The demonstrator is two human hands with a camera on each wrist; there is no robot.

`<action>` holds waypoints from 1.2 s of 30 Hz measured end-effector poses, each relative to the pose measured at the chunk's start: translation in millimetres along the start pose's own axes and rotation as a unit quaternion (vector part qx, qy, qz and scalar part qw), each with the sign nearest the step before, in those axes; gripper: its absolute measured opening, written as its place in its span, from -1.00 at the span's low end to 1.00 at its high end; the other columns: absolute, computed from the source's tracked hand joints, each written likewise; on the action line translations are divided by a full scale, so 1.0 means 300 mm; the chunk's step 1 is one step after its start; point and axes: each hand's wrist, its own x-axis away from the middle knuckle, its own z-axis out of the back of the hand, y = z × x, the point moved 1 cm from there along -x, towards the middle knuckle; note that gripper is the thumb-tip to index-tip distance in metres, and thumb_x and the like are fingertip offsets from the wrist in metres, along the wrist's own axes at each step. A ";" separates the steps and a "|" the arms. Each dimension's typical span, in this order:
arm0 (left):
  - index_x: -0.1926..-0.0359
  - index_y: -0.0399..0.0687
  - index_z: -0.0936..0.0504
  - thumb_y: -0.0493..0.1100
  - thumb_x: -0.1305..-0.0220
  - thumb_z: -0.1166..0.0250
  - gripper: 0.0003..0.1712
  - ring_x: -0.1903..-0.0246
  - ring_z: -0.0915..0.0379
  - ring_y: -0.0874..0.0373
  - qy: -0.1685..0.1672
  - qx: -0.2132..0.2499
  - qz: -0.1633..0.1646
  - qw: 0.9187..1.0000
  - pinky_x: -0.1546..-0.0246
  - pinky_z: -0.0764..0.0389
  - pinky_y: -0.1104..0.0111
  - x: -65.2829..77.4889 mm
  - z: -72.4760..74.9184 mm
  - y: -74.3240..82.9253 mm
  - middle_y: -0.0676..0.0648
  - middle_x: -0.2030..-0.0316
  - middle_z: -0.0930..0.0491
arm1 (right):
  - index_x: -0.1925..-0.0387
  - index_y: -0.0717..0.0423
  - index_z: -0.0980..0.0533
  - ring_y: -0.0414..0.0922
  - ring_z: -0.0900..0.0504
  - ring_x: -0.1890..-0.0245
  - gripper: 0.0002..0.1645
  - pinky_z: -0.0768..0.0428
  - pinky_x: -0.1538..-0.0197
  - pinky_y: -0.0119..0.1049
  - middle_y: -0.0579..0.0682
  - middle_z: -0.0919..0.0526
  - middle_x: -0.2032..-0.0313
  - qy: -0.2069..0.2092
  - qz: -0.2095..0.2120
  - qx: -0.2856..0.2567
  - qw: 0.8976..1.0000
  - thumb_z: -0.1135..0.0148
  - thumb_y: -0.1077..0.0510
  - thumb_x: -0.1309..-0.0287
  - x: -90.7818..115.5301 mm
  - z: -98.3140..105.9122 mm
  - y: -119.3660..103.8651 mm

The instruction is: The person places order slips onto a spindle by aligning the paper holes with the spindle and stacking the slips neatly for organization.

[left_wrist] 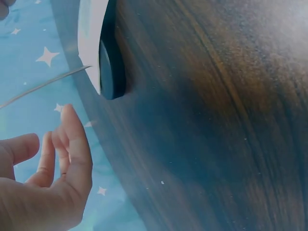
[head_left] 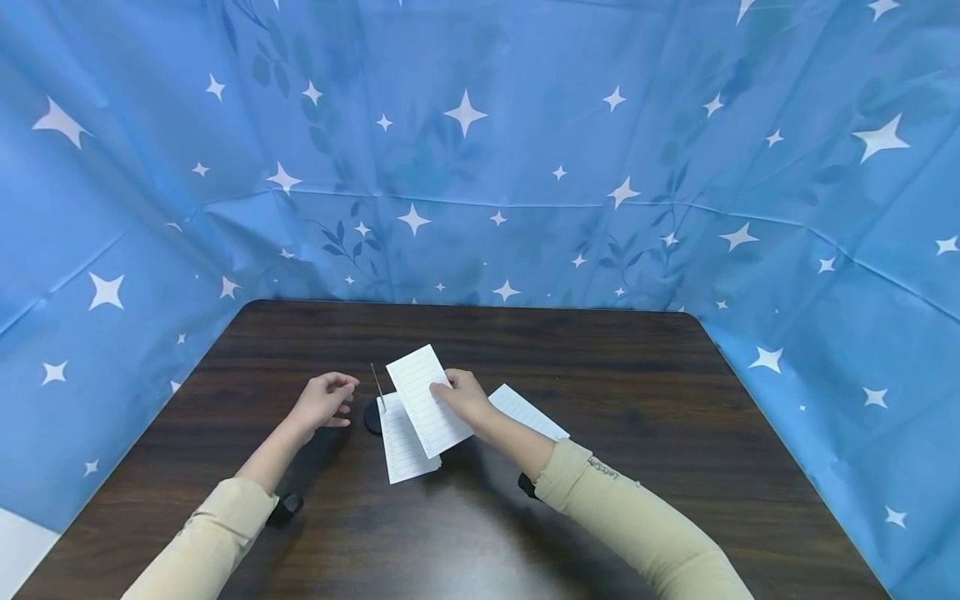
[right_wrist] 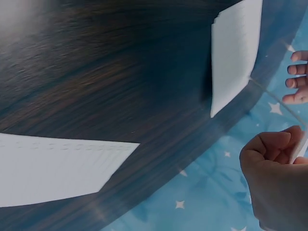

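Note:
A sheet of ruled white paper [head_left: 423, 398] is pinched between the thumb and fingers of my right hand [head_left: 463, 397]. It overlaps, in the head view, a few similar sheets [head_left: 405, 446] whose corner sits on the thin metal rod [left_wrist: 45, 89] of a bill spike with a round black base [head_left: 372, 417]. The rod rises past that corner, leaning in view. Just left of the spike, my left hand [head_left: 322, 402] hovers with loosely bent fingers and holds nothing. In the right wrist view only an edge of the gripped sheet [right_wrist: 299, 148] shows.
More ruled paper [head_left: 528, 412] lies on the dark wooden table [head_left: 637, 400], partly behind my right forearm. A blue curtain with white stars [head_left: 465, 167] hangs around the table's far side and flanks. Dark wrist devices [head_left: 285, 508] sit by both cuffs.

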 end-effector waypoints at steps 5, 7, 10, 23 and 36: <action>-0.14 -0.46 -0.37 -0.18 -0.46 0.08 -0.58 0.33 -0.43 0.14 0.006 0.005 -0.036 0.999 0.39 -0.71 0.41 0.008 0.004 0.030 -0.27 0.18 -0.48 | 0.10 0.33 -0.54 -0.17 -0.51 0.42 -0.70 -0.48 0.40 -0.42 0.17 -0.62 0.29 0.008 -0.004 -0.027 1.000 -0.04 0.19 -0.26 -0.005 -0.030 -0.031; -0.13 -0.45 -0.39 -0.14 -0.47 0.07 -0.56 0.33 -0.44 0.16 0.010 0.008 -0.050 0.999 0.36 -0.71 0.41 0.009 0.009 0.042 -0.20 0.23 -0.48 | 0.10 0.32 -0.54 -0.17 -0.51 0.40 -0.70 -0.47 0.39 -0.42 0.16 -0.62 0.29 0.013 -0.007 -0.040 0.999 -0.05 0.18 -0.27 -0.008 -0.044 -0.042; -0.11 -0.44 -0.41 -0.11 -0.47 0.08 -0.55 0.33 -0.44 0.21 0.022 0.018 -0.067 0.997 0.34 -0.71 0.43 0.014 0.014 0.061 -0.15 0.23 -0.49 | 0.09 0.31 -0.53 -0.14 -0.51 0.34 -0.69 -0.45 0.34 -0.40 0.14 -0.60 0.27 0.020 -0.014 -0.055 0.998 -0.06 0.17 -0.28 -0.011 -0.067 -0.058; -0.01 -0.42 -0.49 -0.01 -0.45 0.04 -0.50 0.36 -0.43 0.26 0.095 0.034 -0.098 0.990 0.41 -0.68 0.51 0.017 -0.045 0.112 -0.28 0.18 -0.51 | -0.02 0.33 -0.49 -0.09 -0.54 0.20 -0.63 -0.53 0.12 -0.30 0.16 -0.59 0.17 0.026 -0.019 -0.077 0.997 -0.04 0.16 -0.29 -0.032 -0.099 -0.087; 0.13 -0.39 -0.58 -0.12 -0.30 -0.20 -0.65 0.53 -0.46 0.36 0.163 0.030 -0.111 0.980 0.56 -0.63 0.55 0.002 -0.082 0.109 -0.15 0.38 -0.58 | 0.04 0.37 -0.51 -0.19 -0.51 0.41 -0.67 -0.47 0.39 -0.48 0.20 -0.62 0.28 0.022 0.007 -0.096 0.995 -0.05 0.21 -0.27 -0.046 -0.114 -0.088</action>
